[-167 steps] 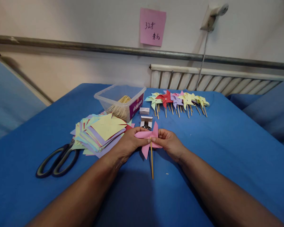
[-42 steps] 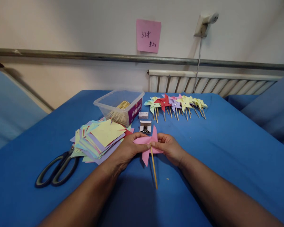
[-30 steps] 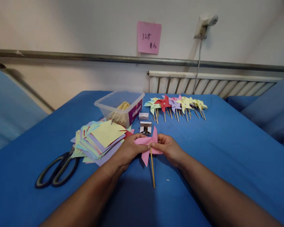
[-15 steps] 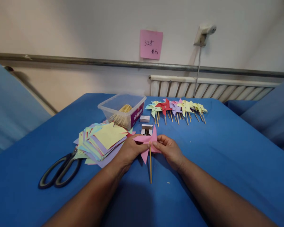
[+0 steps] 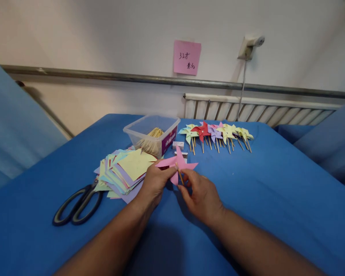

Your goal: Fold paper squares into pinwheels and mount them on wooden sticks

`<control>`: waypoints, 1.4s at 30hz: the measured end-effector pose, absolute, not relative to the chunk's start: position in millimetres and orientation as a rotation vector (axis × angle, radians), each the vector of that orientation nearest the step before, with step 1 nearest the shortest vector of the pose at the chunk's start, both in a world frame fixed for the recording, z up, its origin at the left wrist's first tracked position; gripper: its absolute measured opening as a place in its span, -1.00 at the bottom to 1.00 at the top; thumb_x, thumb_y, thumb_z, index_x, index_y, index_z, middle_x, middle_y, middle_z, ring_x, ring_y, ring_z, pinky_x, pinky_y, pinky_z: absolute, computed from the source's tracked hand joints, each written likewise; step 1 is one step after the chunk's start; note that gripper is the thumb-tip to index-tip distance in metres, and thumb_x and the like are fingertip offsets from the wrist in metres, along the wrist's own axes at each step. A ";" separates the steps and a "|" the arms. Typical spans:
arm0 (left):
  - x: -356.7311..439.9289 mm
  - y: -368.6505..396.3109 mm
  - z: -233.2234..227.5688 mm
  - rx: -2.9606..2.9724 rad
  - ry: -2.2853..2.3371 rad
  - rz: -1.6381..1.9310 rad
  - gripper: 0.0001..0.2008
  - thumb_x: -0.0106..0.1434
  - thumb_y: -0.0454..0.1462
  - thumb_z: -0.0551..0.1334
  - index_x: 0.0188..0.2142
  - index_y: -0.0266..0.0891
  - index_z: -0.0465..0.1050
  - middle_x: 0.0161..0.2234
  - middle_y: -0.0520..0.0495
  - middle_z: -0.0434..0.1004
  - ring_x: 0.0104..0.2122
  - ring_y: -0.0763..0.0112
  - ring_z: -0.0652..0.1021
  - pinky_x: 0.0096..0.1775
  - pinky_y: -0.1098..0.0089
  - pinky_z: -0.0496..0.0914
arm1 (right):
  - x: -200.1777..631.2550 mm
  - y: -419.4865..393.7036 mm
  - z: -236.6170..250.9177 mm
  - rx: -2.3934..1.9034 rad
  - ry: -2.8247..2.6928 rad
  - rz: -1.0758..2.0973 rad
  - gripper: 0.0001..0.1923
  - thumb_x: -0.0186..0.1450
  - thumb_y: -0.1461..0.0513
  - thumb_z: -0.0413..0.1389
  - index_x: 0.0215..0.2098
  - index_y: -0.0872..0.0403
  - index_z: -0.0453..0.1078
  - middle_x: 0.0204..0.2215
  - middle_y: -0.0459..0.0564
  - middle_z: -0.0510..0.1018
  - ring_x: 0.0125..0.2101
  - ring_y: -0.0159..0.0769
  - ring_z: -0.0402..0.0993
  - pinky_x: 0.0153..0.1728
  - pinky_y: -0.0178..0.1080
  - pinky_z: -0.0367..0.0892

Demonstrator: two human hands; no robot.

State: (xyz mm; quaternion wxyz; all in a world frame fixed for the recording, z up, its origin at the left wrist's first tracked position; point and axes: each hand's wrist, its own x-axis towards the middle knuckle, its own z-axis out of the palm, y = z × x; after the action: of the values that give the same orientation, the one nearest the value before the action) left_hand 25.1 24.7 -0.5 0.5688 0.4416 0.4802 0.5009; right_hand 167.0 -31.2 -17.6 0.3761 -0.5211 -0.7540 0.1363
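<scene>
While both hands met over the blue cloth, laid out from left to right as follows:

Scissors (image 5: 78, 199): one pair, black-handled, flat on the cloth at the left, just beside the paper stack.

Paper stack (image 5: 126, 168): cut coloured squares, yellow on top, fanned loosely; too many to count.

Left hand (image 5: 155, 183): pinched shut on the pink pinwheel's left blade, thumb on top.

Plastic tub (image 5: 152, 133): one, clear, purple label on its right wall, behind the stack; filled in part with a bundle of wooden sticks (image 5: 151, 138), leaning toward its far side.

Pink pinwheel (image 5: 176, 165): one, raised just above the cloth between the two hands, in front of the tub; four blades spread, tilted to the right.

Small boxes: two, white; one (image 5: 178, 145) closed beside the tub, one (image 5: 183, 153) mostly hidden behind the pinwheel, contents not visible.

Right hand (image 5: 200, 196): fingers closed on the pinwheel's wooden stick (image 5: 179, 178), just under the blades; most of the stick hidden by the hand.

Finished pinwheels (image 5: 215, 132): a row at the far edge, right of the tub; green, red, purple, pink and yellow, overlapping, exact count hard to tell.

Surface: blue cloth (image 5: 276, 191) over the whole table.

Room: pale wall behind, one metal rail (image 5: 103, 76) across it, one pink note (image 5: 187, 57) with handwriting, one white wall fitting (image 5: 250, 45) with a cord, one white radiator (image 5: 258, 109) at the right.
</scene>
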 end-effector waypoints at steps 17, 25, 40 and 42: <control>29.5 18.3 15.7 1.091 1.042 1.090 -0.61 -0.10 -0.29 0.42 -0.21 -0.29 0.55 -0.34 -0.07 0.62 -0.31 0.29 0.57 -0.21 0.36 0.40 | 180.4 -13.6 -29.5 -1.189 -1.840 0.503 -0.44 0.29 0.40 -0.08 0.25 -0.01 0.16 0.06 0.06 0.48 -0.01 -0.16 0.46 -0.02 -0.11 0.35; 28.4 19.7 17.2 1.084 1.108 1.174 -0.66 -0.08 -0.28 0.41 -0.25 -0.28 0.52 -0.46 0.00 0.60 -0.47 0.39 0.54 -0.39 0.43 0.39 | 179.3 -13.0 -28.3 -1.320 -1.656 0.689 -0.77 0.35 0.26 -0.04 -0.12 0.03 0.42 -0.38 -0.03 0.62 -0.44 -0.27 0.55 -0.40 -0.27 0.38; 23.4 22.3 16.3 1.088 1.083 1.259 -0.63 -0.11 -0.26 0.48 -0.29 -0.28 0.47 -0.44 0.00 0.60 -0.44 0.44 0.55 -0.33 0.46 0.39 | 167.7 -11.9 -30.9 -1.009 -1.137 1.322 -0.75 0.23 0.06 0.17 -0.31 0.10 0.42 -0.50 -0.06 0.58 -0.58 -0.41 0.48 -0.56 -0.35 0.31; 23.5 22.5 15.3 1.121 1.107 1.272 -0.63 -0.09 -0.25 0.47 -0.28 -0.29 0.46 -0.45 0.00 0.57 -0.44 0.45 0.54 -0.32 0.45 0.39 | 167.1 -11.6 -29.8 -0.964 -1.095 1.372 -0.71 0.19 0.04 0.20 -0.33 0.10 0.41 -0.51 -0.05 0.58 -0.59 -0.42 0.48 -0.58 -0.36 0.30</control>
State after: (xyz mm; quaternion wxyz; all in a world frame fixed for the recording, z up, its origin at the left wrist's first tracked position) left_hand 23.5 22.5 15.3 0.5297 0.4695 0.4637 0.5329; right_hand 167.1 -11.6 -29.8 0.5392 -0.4055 -0.4605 0.5768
